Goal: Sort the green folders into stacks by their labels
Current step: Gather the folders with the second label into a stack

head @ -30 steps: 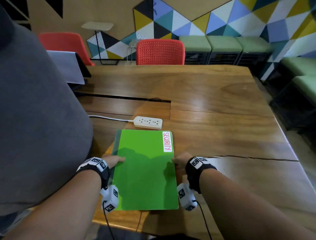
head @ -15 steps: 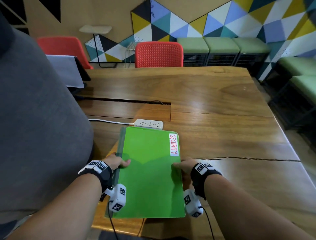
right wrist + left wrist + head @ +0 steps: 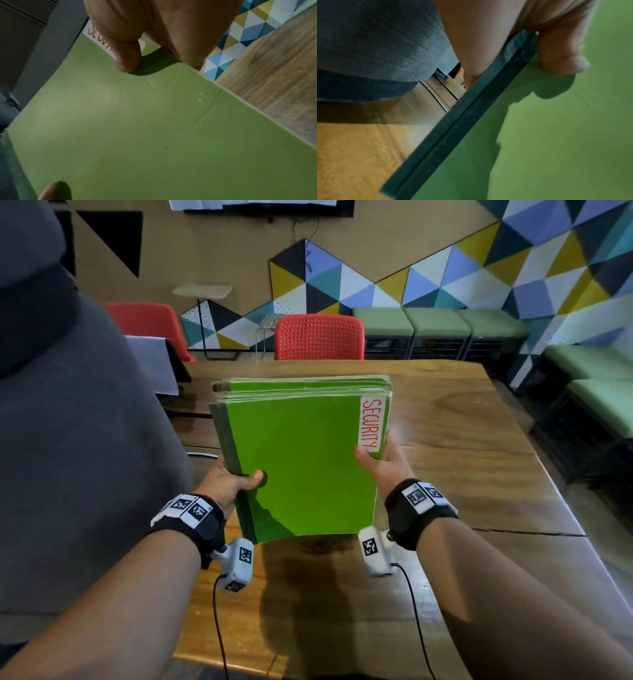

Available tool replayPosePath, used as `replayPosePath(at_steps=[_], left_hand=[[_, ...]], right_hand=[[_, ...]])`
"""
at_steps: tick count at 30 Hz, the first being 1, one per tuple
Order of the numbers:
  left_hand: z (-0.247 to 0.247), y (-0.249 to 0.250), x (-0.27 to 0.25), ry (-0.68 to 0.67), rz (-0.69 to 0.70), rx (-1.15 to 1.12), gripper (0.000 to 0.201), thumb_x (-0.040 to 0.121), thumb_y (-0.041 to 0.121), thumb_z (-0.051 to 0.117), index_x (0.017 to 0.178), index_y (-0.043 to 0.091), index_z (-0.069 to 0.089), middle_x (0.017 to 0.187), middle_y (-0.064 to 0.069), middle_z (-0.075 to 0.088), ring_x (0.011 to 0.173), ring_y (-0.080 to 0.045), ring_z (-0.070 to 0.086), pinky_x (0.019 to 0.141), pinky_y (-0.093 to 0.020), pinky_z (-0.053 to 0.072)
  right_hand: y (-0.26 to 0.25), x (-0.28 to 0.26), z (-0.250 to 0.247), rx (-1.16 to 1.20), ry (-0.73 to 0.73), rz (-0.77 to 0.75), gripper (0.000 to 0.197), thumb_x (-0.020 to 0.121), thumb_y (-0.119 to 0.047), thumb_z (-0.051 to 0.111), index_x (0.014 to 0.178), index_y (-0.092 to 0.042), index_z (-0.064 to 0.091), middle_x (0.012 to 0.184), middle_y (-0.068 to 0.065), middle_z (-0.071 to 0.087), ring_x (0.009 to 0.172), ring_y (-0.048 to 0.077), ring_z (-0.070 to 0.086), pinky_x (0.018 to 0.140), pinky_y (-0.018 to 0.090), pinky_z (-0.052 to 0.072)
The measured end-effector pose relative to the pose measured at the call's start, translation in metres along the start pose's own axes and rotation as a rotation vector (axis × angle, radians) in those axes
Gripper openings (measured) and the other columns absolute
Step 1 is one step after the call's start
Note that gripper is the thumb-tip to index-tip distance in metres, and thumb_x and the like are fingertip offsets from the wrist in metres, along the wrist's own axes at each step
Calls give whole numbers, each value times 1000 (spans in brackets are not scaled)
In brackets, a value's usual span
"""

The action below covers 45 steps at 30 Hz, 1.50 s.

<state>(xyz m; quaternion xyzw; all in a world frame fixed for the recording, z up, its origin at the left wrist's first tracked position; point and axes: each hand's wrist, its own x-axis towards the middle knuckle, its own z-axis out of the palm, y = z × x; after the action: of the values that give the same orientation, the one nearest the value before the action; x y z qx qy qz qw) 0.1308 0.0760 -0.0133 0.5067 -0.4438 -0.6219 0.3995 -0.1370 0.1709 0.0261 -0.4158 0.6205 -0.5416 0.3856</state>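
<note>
The stack of green card folders (image 3: 301, 460) has matt, faintly creased covers, with fine scratches and small pale specks showing in the right wrist view (image 3: 154, 121). Its dark green spine strip (image 3: 453, 128) looks like rough, cloth-like tape with a dull finish. The white paper label with red "SECURITY" lettering (image 3: 371, 424) on the top cover is smooth and matt. Below the stack, the brown wooden table (image 3: 462, 440) is varnished, with visible grain and a soft sheen. Beyond the table's far edge, the red plastic chair with a perforated back (image 3: 318, 337) looks smooth. Left of the stack, the grey knitted cloth garment (image 3: 376, 40) shows a fine woven texture.
</note>
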Motion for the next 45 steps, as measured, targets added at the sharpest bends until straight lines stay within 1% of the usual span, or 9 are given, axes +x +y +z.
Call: replayPosePath(at_steps=[6, 13, 23, 27, 30, 32, 35, 39, 45], left_hand=[[-6, -4, -7, -94, 27, 49, 69, 64, -28, 67, 126, 0, 55, 95, -8, 74, 103, -33, 64, 94, -50, 50], [-5, -18, -7, -76, -5, 183, 58, 65, -28, 69, 112, 6, 64, 105, -12, 70, 110, -33, 62, 101, -55, 46], [-11, -59, -10, -111, -82, 732, 51, 88, 17, 68, 134, 6, 50, 134, -13, 58, 127, -32, 52, 102, -36, 40], [-8, -58, -11, -83, -105, 846, 43, 91, 29, 63, 127, 7, 53, 112, -10, 64, 111, -32, 57, 84, -28, 38], [-3, -59, -10, -63, -64, 862, 22, 91, 26, 64, 94, 7, 54, 75, -7, 56, 88, -32, 59, 76, -39, 47], [1, -63, -8, -62, -38, 872, 22, 89, 24, 66, 85, 10, 50, 76, -22, 58, 80, -33, 58, 85, -50, 50], [13, -64, -4, -124, -30, 867, 30, 88, 27, 68, 110, 8, 60, 98, -16, 68, 96, -33, 65, 86, -38, 52], [45, -60, 3, -182, -89, 967, 29, 89, 33, 64, 76, 9, 57, 70, -8, 60, 76, -29, 59, 63, -33, 44], [117, -46, 13, -272, -25, 1098, 38, 88, 49, 60, 80, 13, 51, 69, -2, 57, 69, -25, 57, 61, -28, 41]], right_hand=[[10, -13, 2, 196, -10, 152, 75, 74, 22, 59, 134, -18, 39, 118, 5, 62, 105, 17, 59, 81, 31, 48], [30, -13, 2, 43, -62, 194, 61, 82, 9, 61, 126, -26, 38, 122, 1, 59, 121, 22, 50, 106, 46, 38], [93, -21, 11, -437, -74, 300, 34, 95, -10, 47, 122, -24, 31, 111, -2, 56, 108, 21, 56, 99, 46, 46], [94, -12, 12, -491, -88, 339, 32, 98, -17, 44, 127, -18, 31, 107, 4, 59, 94, 22, 58, 85, 39, 48], [93, -8, 10, -538, -65, 357, 30, 98, -18, 45, 126, -15, 34, 99, 4, 59, 87, 22, 57, 75, 33, 44], [96, -11, 5, -554, -38, 379, 30, 98, -18, 46, 125, -13, 36, 99, 6, 59, 88, 24, 57, 77, 33, 45], [102, -18, -8, -562, 11, 411, 31, 97, -19, 48, 125, -11, 38, 101, 11, 61, 92, 29, 60, 79, 36, 48], [103, -19, -35, -553, 107, 417, 29, 98, -24, 46, 125, -14, 41, 96, 10, 60, 87, 29, 59, 73, 29, 42], [96, -7, -94, -507, 263, 513, 26, 100, -29, 41, 116, -9, 45, 104, 13, 59, 91, 29, 59, 83, 42, 52]])
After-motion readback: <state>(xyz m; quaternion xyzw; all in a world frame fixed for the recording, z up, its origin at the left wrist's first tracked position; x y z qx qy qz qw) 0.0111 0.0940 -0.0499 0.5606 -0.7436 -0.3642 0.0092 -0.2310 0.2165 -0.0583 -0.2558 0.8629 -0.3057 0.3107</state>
